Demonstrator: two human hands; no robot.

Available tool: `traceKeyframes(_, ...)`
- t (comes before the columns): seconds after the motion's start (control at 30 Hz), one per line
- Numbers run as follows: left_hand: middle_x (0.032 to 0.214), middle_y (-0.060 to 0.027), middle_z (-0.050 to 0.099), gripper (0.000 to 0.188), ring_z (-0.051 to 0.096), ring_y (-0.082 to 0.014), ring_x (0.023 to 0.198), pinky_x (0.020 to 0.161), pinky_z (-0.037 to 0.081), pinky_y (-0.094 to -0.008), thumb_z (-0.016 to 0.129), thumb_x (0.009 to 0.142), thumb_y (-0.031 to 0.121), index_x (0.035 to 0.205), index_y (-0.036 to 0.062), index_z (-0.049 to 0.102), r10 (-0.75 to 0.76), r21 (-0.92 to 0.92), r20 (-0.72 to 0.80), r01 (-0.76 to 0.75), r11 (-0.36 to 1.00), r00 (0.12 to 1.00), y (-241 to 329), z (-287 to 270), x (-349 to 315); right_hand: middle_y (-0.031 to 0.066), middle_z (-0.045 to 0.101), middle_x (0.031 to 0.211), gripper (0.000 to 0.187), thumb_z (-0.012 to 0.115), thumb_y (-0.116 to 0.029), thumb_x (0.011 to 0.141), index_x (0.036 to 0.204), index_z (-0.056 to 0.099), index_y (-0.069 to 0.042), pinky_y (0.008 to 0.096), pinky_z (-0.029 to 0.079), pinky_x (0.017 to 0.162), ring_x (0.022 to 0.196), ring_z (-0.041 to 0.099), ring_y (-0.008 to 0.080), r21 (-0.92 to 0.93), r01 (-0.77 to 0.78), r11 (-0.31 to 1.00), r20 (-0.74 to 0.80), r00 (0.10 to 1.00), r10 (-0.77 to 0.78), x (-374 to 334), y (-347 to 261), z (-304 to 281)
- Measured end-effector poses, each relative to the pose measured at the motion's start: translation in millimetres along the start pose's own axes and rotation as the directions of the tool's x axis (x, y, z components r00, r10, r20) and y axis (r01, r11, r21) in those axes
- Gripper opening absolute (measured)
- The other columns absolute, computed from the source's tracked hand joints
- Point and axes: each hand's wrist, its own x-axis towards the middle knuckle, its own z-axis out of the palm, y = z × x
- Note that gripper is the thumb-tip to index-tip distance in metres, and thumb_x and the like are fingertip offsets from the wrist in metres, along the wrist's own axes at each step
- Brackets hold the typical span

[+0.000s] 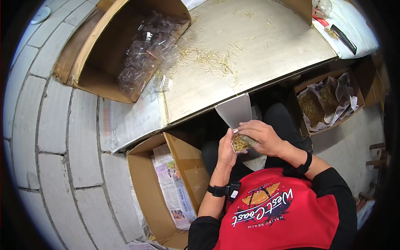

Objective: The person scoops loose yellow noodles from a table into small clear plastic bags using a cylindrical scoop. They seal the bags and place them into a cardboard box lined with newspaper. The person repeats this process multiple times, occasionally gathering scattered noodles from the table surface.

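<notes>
A small clear plastic box (pixel 238 152), heaped with thin gold-coloured metal pieces (pixel 240 143), is held over my lap just below the table's front edge. My left hand (pixel 226 151) grips it from the left, the thumb along its side. My right hand (pixel 263 136) closes on its far right side, fingers curled over the top and partly covering the contents. Something greyish covers my right thumb. Behind the hands, a white flap (pixel 235 110) hangs at the table edge.
Gold metal pieces (pixel 216 60) lie scattered across the pale tabletop (pixel 266 54). A cardboard box (pixel 100 54) at left holds many clear plastic boxes (pixel 143 54). Below stands a newspaper-lined carton (pixel 143 187). Another carton (pixel 358 89) at right contains gold pieces. A black-handled tool (pixel 345 38) rests at far right.
</notes>
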Motion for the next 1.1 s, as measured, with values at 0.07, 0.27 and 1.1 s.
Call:
traceKeyframes(0.07, 0.086, -0.0114, 0.065, 0.046, 0.066, -0.0170, 0.068, 0.046, 0.056, -0.0275, 0.035, 0.100, 0.037, 0.109, -0.0029, 0.054, 0.001, 0.021, -0.032, -0.001, 1.000, 0.999, 4, 6, -2, 0.0142, 0.064, 0.099, 0.021, 0.064, -0.002, 0.075, 0.096, 0.063, -0.002, 0.0393, 0.050, 0.081, 0.096, 0.061, 0.0313, 0.054, -0.089, 0.995, -0.013, 0.996, 0.090, 3, 2, -1)
traceKeyframes(0.27, 0.088, -0.0135, 0.064, 0.047, 0.066, -0.0197, 0.069, 0.045, 0.055, -0.0292, 0.037, 0.099, 0.040, 0.103, -0.0028, 0.056, -0.016, 0.099, 0.037, 0.013, 0.995, 0.999, 0, 6, -2, 0.0158, 0.065, 0.081, 0.014, 0.065, -0.007, 0.077, 0.088, 0.066, 0.001, 0.0366, 0.050, 0.073, 0.079, 0.064, 0.0306, 0.128, -0.517, 0.846, 0.259, 0.841, 0.475, 20, 2, 1)
traceKeyframes(1.1, 0.090, -0.0066, 0.065, 0.026, 0.065, -0.0124, 0.069, 0.048, 0.056, -0.0249, 0.054, 0.094, 0.022, 0.109, 0.0010, 0.059, 0.091, -0.033, -0.100, -0.095, 0.995, 0.991, 3, 6, -2, 0.0132, 0.050, 0.131, 0.052, 0.064, -0.010, 0.072, 0.123, 0.052, -0.004, 0.0515, 0.025, 0.108, 0.130, 0.041, 0.0285, -0.315, 0.147, 0.938, 0.332, 0.943, -0.036, -8, -8, -14)
